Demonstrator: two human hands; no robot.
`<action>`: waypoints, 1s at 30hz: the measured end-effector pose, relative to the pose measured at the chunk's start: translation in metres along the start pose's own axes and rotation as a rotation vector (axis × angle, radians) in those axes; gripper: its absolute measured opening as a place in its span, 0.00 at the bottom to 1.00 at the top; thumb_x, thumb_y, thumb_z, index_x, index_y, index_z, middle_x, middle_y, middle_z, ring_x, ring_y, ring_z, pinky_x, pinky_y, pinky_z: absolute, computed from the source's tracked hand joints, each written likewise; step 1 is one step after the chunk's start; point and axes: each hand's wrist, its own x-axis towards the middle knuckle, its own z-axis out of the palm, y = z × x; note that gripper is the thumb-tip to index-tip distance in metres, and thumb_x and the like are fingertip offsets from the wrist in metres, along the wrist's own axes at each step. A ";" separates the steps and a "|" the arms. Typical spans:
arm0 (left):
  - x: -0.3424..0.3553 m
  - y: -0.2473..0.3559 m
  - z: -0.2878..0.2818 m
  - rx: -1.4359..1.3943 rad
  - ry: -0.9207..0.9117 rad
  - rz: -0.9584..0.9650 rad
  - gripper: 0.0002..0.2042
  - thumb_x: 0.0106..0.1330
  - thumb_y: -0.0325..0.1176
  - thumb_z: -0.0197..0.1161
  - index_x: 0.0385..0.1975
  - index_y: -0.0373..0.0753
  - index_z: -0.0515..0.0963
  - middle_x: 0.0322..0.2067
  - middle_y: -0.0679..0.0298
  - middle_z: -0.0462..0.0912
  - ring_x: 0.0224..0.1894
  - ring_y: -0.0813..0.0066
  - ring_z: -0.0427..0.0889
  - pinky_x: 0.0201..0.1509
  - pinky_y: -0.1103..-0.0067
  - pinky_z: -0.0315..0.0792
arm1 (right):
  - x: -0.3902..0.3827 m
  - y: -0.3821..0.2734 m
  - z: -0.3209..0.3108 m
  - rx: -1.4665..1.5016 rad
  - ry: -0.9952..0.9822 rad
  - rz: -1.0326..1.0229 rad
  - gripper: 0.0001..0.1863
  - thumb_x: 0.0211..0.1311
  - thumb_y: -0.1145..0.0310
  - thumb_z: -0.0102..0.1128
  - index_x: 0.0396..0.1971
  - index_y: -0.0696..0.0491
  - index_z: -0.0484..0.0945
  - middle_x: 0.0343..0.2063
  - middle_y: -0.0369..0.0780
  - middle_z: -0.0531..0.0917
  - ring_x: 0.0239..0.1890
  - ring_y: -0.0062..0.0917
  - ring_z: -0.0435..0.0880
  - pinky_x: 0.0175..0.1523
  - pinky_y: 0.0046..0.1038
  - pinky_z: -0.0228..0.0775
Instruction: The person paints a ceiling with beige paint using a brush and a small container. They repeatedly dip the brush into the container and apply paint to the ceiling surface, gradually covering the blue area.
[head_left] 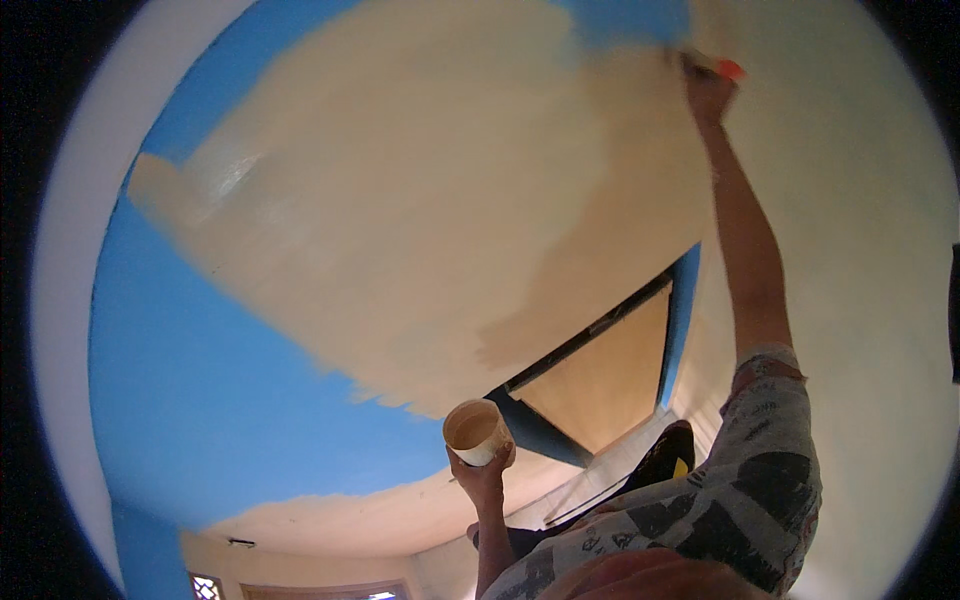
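In the lower middle, my left hand [482, 480] grips a small white paint pot [500, 440] from beneath and the side. Its mouth faces up and beige paint coats the inside. High at the upper right, my right hand [711, 100] is closed around a paintbrush [732, 70] with an orange-red handle. The brush tip is blurred and meets the wall near the corner, just below a strip of blue. Beige paint [420, 190] covers much of the blue wall [200, 340]; a damp-looking darker patch [620, 180] lies left of my right arm.
A dark-framed recess [600, 320] with a beige inside is set in the wall. To the right stands a pale adjoining wall [860, 250]. A white band [75, 250] borders the left. A patterned window [206, 587] and a wooden frame [320, 592] show at the bottom.
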 end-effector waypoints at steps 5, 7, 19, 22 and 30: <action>-0.002 -0.006 -0.002 0.014 0.009 -0.075 0.39 0.38 0.23 0.77 0.56 0.35 0.67 0.49 0.58 0.77 0.51 0.65 0.77 0.55 0.70 0.73 | -0.060 -0.221 0.010 0.532 -0.299 0.038 0.14 0.53 0.61 0.73 0.26 0.57 0.81 0.24 0.34 0.85 0.28 0.17 0.83 0.34 0.23 0.74; -0.006 -0.016 -0.007 0.000 0.021 -0.140 0.39 0.38 0.23 0.77 0.56 0.35 0.67 0.49 0.58 0.77 0.51 0.65 0.77 0.56 0.70 0.73 | -0.092 -0.283 -0.004 0.894 -0.377 -0.031 0.15 0.52 0.61 0.74 0.28 0.57 0.81 0.26 0.33 0.85 0.29 0.18 0.83 0.36 0.23 0.75; -0.003 -0.034 -0.018 0.063 0.032 -0.036 0.41 0.37 0.28 0.77 0.57 0.36 0.67 0.49 0.57 0.78 0.51 0.64 0.77 0.56 0.70 0.72 | -0.122 0.038 -0.086 -0.053 -0.120 0.201 0.18 0.59 0.54 0.65 0.27 0.57 0.84 0.17 0.32 0.79 0.21 0.15 0.73 0.29 0.23 0.67; -0.009 -0.033 -0.021 0.046 0.019 -0.030 0.41 0.36 0.28 0.78 0.57 0.36 0.67 0.49 0.57 0.78 0.51 0.64 0.77 0.56 0.70 0.72 | -0.248 0.035 -0.162 0.181 -0.217 0.393 0.12 0.62 0.67 0.63 0.21 0.57 0.80 0.17 0.31 0.76 0.22 0.14 0.72 0.28 0.21 0.65; 0.002 -0.013 -0.009 0.146 -0.058 0.022 0.43 0.33 0.33 0.84 0.55 0.37 0.68 0.49 0.57 0.79 0.53 0.63 0.77 0.57 0.69 0.72 | -0.567 -0.053 -0.374 0.192 -0.284 1.530 0.17 0.63 0.53 0.61 0.33 0.55 0.78 0.23 0.33 0.77 0.22 0.18 0.75 0.25 0.21 0.68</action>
